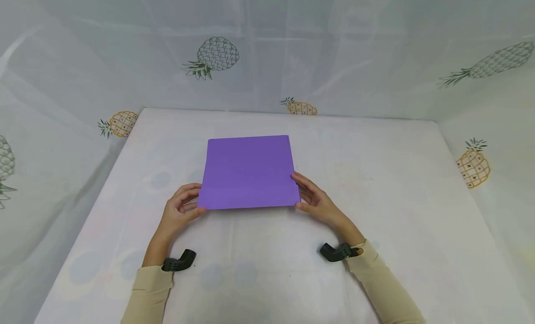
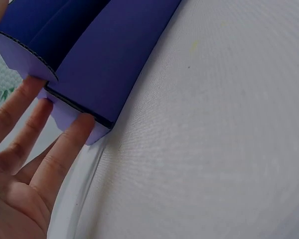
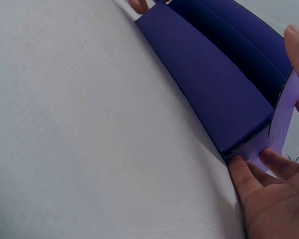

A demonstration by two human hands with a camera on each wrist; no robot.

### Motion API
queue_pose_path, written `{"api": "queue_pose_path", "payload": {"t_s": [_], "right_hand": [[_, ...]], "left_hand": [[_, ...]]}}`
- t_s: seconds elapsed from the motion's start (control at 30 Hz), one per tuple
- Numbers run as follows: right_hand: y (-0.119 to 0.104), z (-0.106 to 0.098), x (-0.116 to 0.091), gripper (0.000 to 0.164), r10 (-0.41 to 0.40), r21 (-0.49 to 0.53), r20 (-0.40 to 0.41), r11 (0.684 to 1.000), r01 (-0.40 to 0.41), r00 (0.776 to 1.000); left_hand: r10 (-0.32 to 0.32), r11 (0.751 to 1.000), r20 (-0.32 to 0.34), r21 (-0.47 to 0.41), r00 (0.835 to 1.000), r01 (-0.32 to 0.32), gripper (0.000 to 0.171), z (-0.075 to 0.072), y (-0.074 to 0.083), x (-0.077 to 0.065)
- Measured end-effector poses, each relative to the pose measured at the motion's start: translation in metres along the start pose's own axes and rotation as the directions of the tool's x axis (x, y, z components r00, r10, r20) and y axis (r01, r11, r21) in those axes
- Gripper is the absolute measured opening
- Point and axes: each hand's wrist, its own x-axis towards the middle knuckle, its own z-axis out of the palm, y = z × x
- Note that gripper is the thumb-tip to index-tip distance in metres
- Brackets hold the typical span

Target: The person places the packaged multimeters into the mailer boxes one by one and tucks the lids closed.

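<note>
A purple cardboard box (image 1: 248,173) sits mid-table, its broad lid facing up. At the near side the lid stands raised from the front wall (image 3: 204,74), and a dark gap opens into the inside. My left hand (image 1: 179,211) holds the box's near left corner, thumb at the lid's edge, with several fingertips (image 2: 84,122) against the left side wall. On the opposite side my right hand (image 1: 319,204) holds the near right corner. Its thumb is by the lid edge, and its fingers (image 3: 246,177) press the right side wall low down, close to the tabletop.
A white cloth covers the table (image 1: 397,198). Pale sheeting with pineapple prints (image 1: 217,55) hangs behind it and at both sides. Dark wrist mounts (image 1: 179,260) sit on both forearms, just beyond beige sleeves (image 1: 146,296).
</note>
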Motion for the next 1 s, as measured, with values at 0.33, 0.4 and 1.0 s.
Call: {"api": "queue_pose_path", "payload": {"t_s": [0.33,0.4,1.0], "right_hand": [[-0.0015,0.0012,0.0017,0.076,0.010,0.005,-0.003,1.000,-0.010,1.000],[-0.0014,0.0013,0.0017,0.076,0.012,0.008,-0.004,1.000,-0.012,1.000],[-0.0016,0.0018,0.0013,0.077,0.015,0.007,-0.006,1.000,-0.015,1.000]], "left_hand": [[0.007,0.999,0.013,0.033,1.000,-0.008,0.036,-0.0010,-0.0004,0.0010],[0.012,0.999,0.015,0.033,1.000,-0.012,0.035,-0.0011,-0.0007,0.0012],[0.016,0.999,0.025,0.051,1.000,-0.018,0.040,-0.0010,-0.0007,0.0004]]}}
